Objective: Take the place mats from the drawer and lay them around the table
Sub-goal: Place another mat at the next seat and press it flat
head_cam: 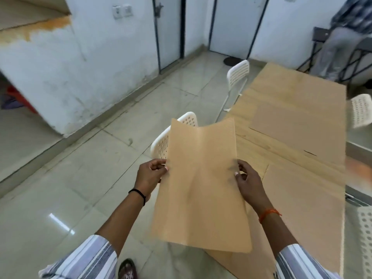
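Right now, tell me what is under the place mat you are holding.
The held place mat hangs above a white perforated chair, floor tiles and the near table corner. It covers the chair's seat and whatever else lies directly beneath.

Single head-worn view; I see from standing height, angled forward and down, wide-angle. Both hands sit close below centre; worktop (298,109) stretches away at right, floor (100,158) at left, walls beyond.

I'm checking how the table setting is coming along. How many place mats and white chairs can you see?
Place mats: 3: held, far on table, near on table.
White chairs: 4.
Total: 7
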A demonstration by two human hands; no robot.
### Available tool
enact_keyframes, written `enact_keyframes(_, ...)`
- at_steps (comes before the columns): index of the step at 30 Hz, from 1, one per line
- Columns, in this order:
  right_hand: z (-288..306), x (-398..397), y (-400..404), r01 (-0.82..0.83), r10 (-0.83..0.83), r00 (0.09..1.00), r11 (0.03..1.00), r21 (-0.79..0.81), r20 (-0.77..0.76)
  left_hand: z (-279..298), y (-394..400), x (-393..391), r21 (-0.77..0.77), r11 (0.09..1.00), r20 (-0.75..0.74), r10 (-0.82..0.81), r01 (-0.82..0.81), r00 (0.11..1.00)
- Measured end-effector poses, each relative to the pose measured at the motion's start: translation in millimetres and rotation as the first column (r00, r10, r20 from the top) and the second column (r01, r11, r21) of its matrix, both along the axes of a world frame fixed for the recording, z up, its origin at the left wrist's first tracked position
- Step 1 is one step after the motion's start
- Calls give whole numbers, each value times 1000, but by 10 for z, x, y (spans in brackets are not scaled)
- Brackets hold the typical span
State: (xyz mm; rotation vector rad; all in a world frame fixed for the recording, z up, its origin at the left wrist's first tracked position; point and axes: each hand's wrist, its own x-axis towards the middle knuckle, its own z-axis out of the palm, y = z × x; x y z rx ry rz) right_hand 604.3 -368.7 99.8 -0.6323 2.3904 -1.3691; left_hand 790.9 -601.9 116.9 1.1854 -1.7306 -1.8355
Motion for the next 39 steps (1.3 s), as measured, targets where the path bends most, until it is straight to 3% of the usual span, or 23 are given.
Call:
enact_keyframes(6, 13, 308, -337, 248, -248, 969, 966, 78, -10, 55, -671, -293, 16, 959, 2, -282, 282, 960)
enact_keyframes(12, -19, 555, -470, 415, -414, 909, 897, 154, -36, -45, -997, -597, 61, 893, 61, -448, 445, 892)
enact_keyframes(17, -192, 423, -574, 565, -565, 824, 812, 146, -48, -250, -1184, -1097, 86, 767, 168, -641, 636, 749)
enact_keyframes(20, -304, 330, -606, 603, -609, 793, 779, 171, -23, -299, -1214, -1356, 136, 720, 226, -691, 680, 686)
enact_keyframes(24, -514, 258, -599, 614, -627, 779, 760, 216, -6, -382, -1263, -1617, 191, 589, 239, -804, 786, 544)
enact_keyframes(31, -688, 254, -656, 679, -730, 677, 670, 300, 94, -558, -1353, -1879, 290, 436, 295, -888, 852, 354)
enact_keyframes(36, -801, 295, -762, 654, -773, 620, 605, 454, 136, -638, -1443, -2049, 359, 310, 325, -926, 881, 193)
enact_keyframes(39, -896, 349, -852, 617, -788, 611, 536, 577, 78, -717, -1515, -2141, 416, 233, 305, -946, 879, 107)
